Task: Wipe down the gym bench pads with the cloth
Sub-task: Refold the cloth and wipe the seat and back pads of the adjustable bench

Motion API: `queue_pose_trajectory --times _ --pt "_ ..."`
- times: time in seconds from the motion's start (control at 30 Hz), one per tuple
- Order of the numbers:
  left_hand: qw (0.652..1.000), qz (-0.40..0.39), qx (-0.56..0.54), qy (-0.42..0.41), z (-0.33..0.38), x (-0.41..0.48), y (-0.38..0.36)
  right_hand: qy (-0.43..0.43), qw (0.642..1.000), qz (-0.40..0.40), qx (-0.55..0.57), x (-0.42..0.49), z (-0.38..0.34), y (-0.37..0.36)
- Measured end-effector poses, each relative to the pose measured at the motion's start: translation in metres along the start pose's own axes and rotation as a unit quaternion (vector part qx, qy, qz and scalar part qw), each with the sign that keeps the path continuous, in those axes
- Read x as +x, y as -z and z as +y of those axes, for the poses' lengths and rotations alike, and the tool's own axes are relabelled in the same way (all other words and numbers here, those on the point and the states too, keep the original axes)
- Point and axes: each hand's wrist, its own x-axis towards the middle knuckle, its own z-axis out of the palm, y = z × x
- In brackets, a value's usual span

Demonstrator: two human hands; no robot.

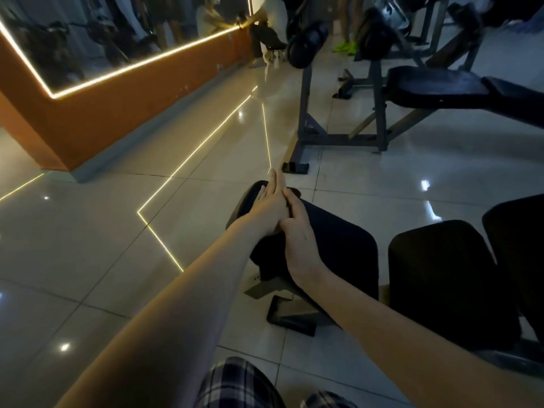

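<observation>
Bench pad stretches away up-left beneath left hand and right hand.

Glossy pale tile floor all around, throwing back ceiling spots. To the left of my view I log an orange wall carrying a mirror edged by a lit strip. Far end: neon-green shoes on someone standing; plaid shorts at the bottom edge.
</observation>
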Motion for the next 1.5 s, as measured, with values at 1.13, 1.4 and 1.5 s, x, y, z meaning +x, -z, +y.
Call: queue_pose_trajectory --times 1.13,1.4,1.5 --pt "0.984 0.143 0.109 0.009 -0.040 0.006 -0.001 0.031 0.910 0.057 -0.409 0.091 0.034 0.011" --pt "0.943 0.085 0.314 -0.071 -0.039 -0.004 0.001 0.081 0.907 0.011 -0.413 0.019 0.049 0.033" --pt "0.925 0.084 0.363 -0.068 -0.036 -0.004 -0.001 0.094 0.901 -0.001 -0.424 -0.034 0.066 0.052"
